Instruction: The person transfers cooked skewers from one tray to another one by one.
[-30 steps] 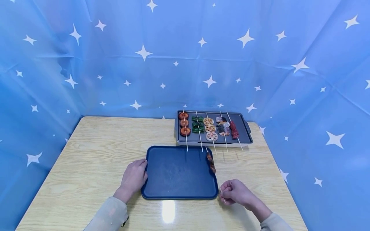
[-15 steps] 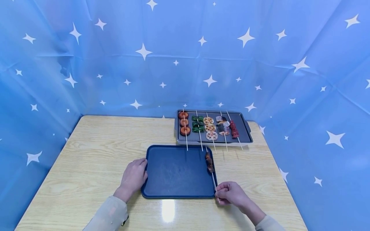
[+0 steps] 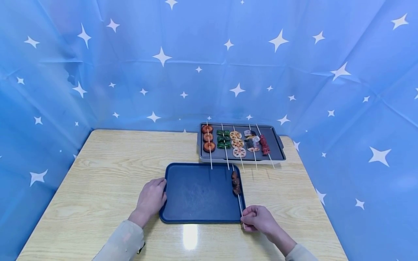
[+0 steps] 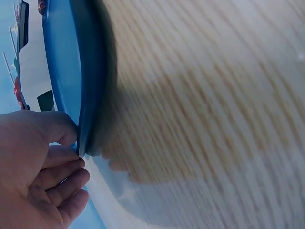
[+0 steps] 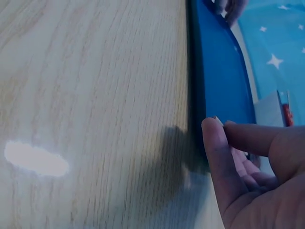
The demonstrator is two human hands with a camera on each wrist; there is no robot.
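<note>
On counter [image 3: 98, 174], near centre: blue tray [image 3: 196, 192] is lying flat.
Left hand [image 3: 151, 197]: fingers relaxed, resting against tray's left rim.
Right hand [image 3: 258, 218]: fingers pinching meat skewer [image 3: 236, 183] stick at tray's near right corner.
Far right: grill pan [image 3: 274, 145] is carrying five skewers.

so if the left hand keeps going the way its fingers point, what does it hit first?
The left hand points right and already touches the blue tray's left rim, so the tray comes first.
</note>
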